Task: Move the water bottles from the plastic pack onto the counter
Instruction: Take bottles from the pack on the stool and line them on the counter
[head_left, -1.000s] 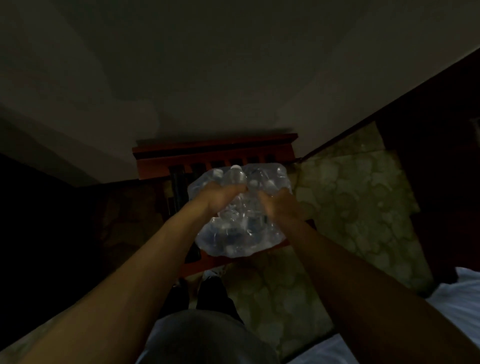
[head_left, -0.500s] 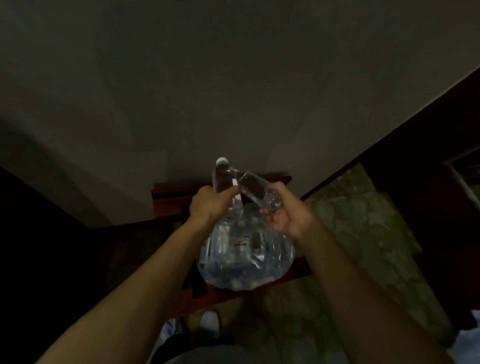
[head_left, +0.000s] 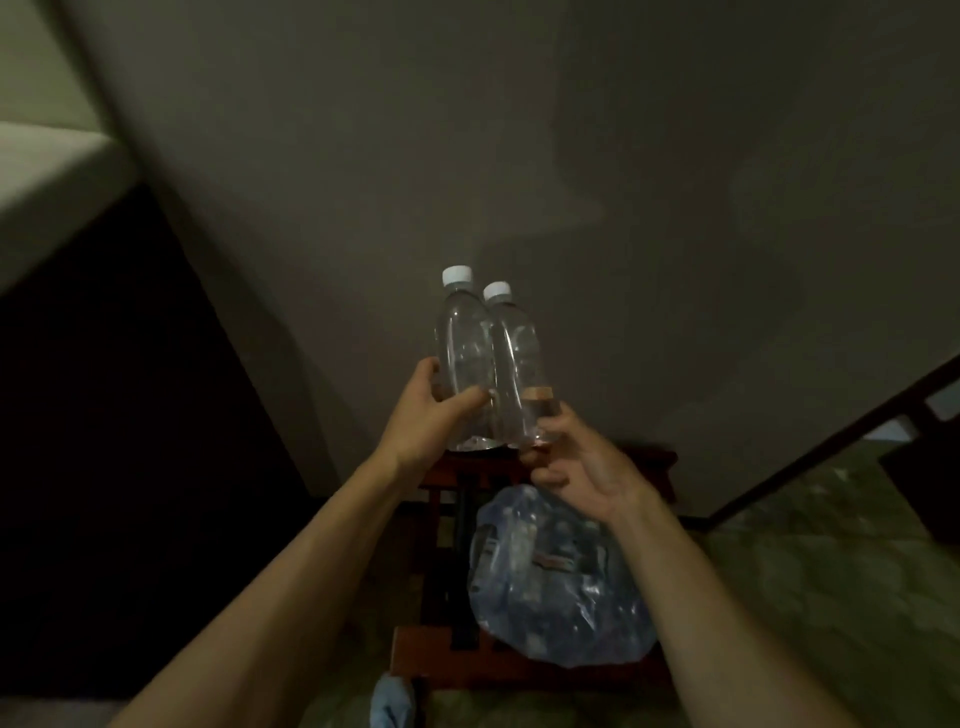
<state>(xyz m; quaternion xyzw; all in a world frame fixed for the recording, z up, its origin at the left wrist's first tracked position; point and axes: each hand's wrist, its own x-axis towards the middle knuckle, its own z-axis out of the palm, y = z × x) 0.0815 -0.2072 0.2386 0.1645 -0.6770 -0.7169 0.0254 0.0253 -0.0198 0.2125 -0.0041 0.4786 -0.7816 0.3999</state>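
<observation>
- Neither of the two water bottles shows a label or any print; both have clear bodies and white caps.
- The left bottle (head_left: 464, 358) stands upright in the left hand (head_left: 431, 415), whose thumb and fingers curl round its lower half.
- The right bottle (head_left: 514, 364) touches the left one along its side. The right hand (head_left: 576, 467) pinches it near the base with curled fingertips.
- Both bottles are raised in front of the grey wall (head_left: 571, 156), above the far end of the wooden rack (head_left: 441, 660).
- The plastic pack (head_left: 550, 582) lies on the rack, below and just behind the right hand. A small label with a reddish band shows on one bottle through the wrap, but the dim light and blur make its writing unreadable.
- How many bottles are left in the pack cannot be told; the crumpled wrap hides their outlines.
- The right bottle's base is partly covered by fingers.
- A pale ledge (head_left: 47, 182) sits at the upper left, cut off by the frame edge.
- A bluish thing (head_left: 392, 701) at the bottom edge is too cropped to identify.
- The left side is almost black, with nothing to make out.
</observation>
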